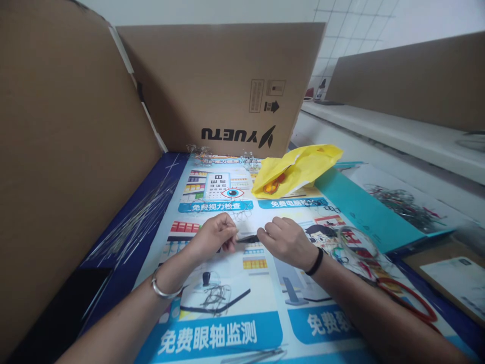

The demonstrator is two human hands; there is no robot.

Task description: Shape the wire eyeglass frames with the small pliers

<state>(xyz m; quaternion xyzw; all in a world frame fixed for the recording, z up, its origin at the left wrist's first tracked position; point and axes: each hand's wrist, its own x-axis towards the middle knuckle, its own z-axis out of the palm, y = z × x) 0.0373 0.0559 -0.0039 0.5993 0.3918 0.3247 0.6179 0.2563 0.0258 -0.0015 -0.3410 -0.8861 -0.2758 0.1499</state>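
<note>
Over the middle of the printed sheet (242, 283), both of my hands are raised close together. My right hand (286, 241) is closed around what look like pliers (248, 239), whose dark, tapered tip points at my other hand. The pliers' handles are hidden in my fist. My left hand (216, 233) has its fingers pinched together at that tip; whatever they hold is too small or hidden to make out. Below it lies a small tangle of thin wire pieces (216, 297) on the sheet. Several more thin wires (250, 357) lie near the front edge.
Long straight wires (138, 217) lie at the left. Cardboard panels (220, 81) stand behind and to the left. A yellow bag (303, 164) sits at the back, near a turquoise folder (350, 207) with a wire pile (405, 207). Wire coils (358, 242) and a red ring (417, 298) lie right.
</note>
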